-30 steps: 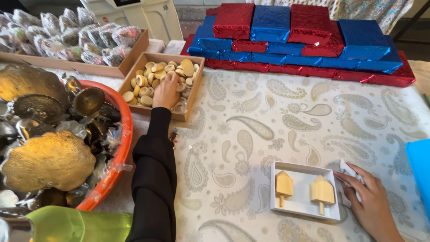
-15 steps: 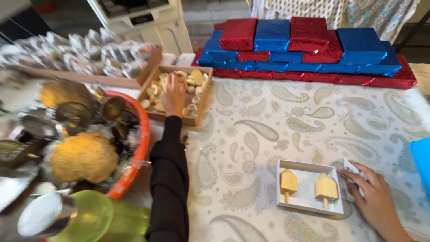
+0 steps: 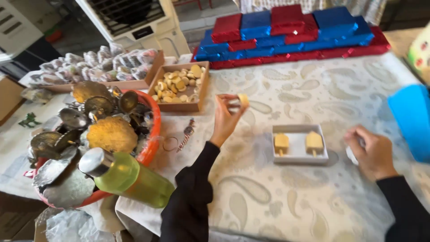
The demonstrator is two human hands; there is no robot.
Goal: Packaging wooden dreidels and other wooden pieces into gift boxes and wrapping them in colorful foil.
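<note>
My left hand (image 3: 225, 117) is raised over the patterned tablecloth, pinching a small round wooden disc (image 3: 242, 99) between its fingertips. Behind it stands a cardboard tray (image 3: 193, 106) filled with several more wooden discs. A small white box (image 3: 299, 155) lies on the cloth with two pale wooden spinning tops side by side inside. My right hand (image 3: 372, 150) rests just right of that box, closed over a small white wrapped piece (image 3: 351, 155).
An orange basin (image 3: 152, 143) heaped with gold and silver foil pieces sits at the left, with a green bottle (image 3: 127, 178) before it. Red and blue foil boxes (image 3: 286, 31) are stacked at the back. A blue object (image 3: 410, 121) lies at the right. A keyring (image 3: 181, 140) is near the basin.
My left hand has lifted out of the disc tray and come back over the cloth holding one disc. The view has swung back and left; my right hand has curled shut beside the white box.
</note>
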